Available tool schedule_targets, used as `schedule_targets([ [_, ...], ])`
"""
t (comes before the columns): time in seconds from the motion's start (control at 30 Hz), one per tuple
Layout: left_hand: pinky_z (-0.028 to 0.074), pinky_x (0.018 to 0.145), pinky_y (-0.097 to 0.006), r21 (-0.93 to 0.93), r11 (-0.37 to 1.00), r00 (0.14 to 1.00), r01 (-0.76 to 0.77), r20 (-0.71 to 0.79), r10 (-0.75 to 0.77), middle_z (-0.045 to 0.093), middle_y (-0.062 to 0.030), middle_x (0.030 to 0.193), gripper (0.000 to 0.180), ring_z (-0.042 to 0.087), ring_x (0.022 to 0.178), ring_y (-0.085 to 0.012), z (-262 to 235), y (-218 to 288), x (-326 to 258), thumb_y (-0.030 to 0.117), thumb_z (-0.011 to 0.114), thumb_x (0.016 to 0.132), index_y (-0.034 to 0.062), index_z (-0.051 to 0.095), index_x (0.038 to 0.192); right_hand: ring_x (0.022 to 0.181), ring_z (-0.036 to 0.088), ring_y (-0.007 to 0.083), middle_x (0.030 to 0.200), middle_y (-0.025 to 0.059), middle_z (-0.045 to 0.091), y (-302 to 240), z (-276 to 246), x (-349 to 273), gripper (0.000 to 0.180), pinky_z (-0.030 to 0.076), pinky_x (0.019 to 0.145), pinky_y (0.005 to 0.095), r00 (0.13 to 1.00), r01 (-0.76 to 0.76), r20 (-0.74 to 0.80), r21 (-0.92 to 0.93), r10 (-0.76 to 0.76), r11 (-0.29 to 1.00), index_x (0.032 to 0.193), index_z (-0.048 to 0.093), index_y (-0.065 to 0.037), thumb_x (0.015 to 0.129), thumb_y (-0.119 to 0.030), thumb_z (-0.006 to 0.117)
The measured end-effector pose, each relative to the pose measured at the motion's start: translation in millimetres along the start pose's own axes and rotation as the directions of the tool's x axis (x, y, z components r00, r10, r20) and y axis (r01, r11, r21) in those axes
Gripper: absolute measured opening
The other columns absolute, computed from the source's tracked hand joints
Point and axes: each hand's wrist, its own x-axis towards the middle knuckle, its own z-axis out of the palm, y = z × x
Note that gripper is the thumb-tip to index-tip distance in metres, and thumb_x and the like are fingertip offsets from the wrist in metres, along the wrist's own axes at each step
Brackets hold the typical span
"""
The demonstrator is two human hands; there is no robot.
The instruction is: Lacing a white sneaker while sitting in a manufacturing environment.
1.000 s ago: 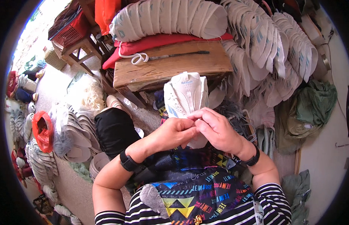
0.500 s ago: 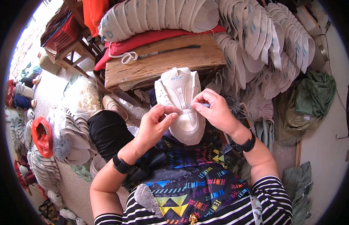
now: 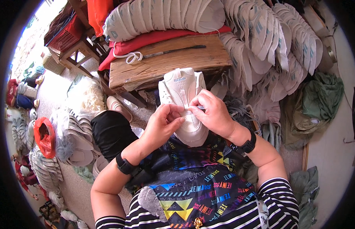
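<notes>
A white shoe upper (image 3: 192, 131) lies over my lap, toe toward me, its mesh tongue and heel part pointing away. My left hand (image 3: 162, 124) is at its left side, fingers bent, with index fingertip and thumb at the lower lacing area. From the right, my right hand (image 3: 212, 116) pinches a thin pale shoelace end just above the upper, its tip sticking out between the fingers. Both sets of fingertips nearly meet over the middle of the upper. The lace's path under the fingers is hidden.
Ahead stands a wooden bench (image 3: 166, 63) with a dark thin tool (image 3: 173, 50) and a white lace (image 3: 133, 57) on it. Rows of stacked uppers (image 3: 158, 19) lie behind it and hang at the right (image 3: 261, 34). Bundled pieces (image 3: 76, 133) and a red bag (image 3: 44, 137) sit left.
My right hand has moved slightly left, closer to my left fingertips over the upper. My left thumb and index finger stay at the lacing. The upper barely shifts.
</notes>
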Motion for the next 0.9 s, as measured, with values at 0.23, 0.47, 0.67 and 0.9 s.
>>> schedule_targets([
  [0.23, 0.046, 0.061, -0.026, 0.396, 0.861, 0.901, -0.319, -0.155, 0.405, 0.056, -0.0047, 0.089, 0.024, 0.054, 0.069, -0.0126, 7, 10, 5, 0.000, 0.069, 0.080, 0.0026, 0.059, 0.102, 0.079, 0.061, 0.0324, 0.086, 0.0118, 0.057, -5, -8, -3, 0.012, 0.049, 0.067, 0.0408, 0.996, -0.094, 0.000, -0.008, 0.094, 0.996, 0.086, 0.058, -0.005, 0.082, -0.012, 0.068],
  [0.47, 0.052, 0.066, -0.038, 0.659, 0.659, 0.850, -0.362, -0.057, 0.524, 0.057, -0.0155, 0.090, 0.019, 0.060, 0.074, -0.0332, 12, 8, 14, 0.003, 0.066, 0.083, 0.0031, 0.056, 0.099, 0.079, 0.062, 0.0302, 0.089, 0.0119, 0.058, 1, 5, -3, 0.012, 0.050, 0.068, 0.0381, 1.000, -0.028, -0.010, 0.051, 0.029, 0.998, 0.090, 0.060, -0.004, 0.083, -0.012, 0.067],
  [0.67, 0.051, 0.067, -0.037, 0.739, 0.602, 0.892, -0.304, -0.001, 0.451, 0.055, -0.0158, 0.093, 0.024, 0.060, 0.075, -0.0313, -10, 19, -10, 0.001, 0.064, 0.082, 0.0034, 0.057, 0.105, 0.080, 0.062, 0.0226, 0.089, 0.0110, 0.057, -2, -15, -6, 0.014, 0.050, 0.072, 0.0312, 0.985, -0.158, 0.090, 0.171, 0.145, 0.972, 0.091, 0.061, -0.002, 0.084, -0.010, 0.068],
  [0.9, 0.051, 0.064, -0.035, 0.665, 0.629, 0.828, -0.404, -0.026, 0.560, 0.057, -0.0127, 0.095, 0.020, 0.060, 0.072, -0.0277, 4, 5, 12, 0.008, 0.064, 0.085, 0.0044, 0.056, 0.103, 0.080, 0.062, 0.0276, 0.087, 0.0122, 0.058, -8, 0, 1, 0.012, 0.049, 0.069, 0.0362, 0.994, -0.101, 0.047, 0.043, 0.099, 0.994, 0.089, 0.061, -0.003, 0.084, -0.012, 0.067],
])
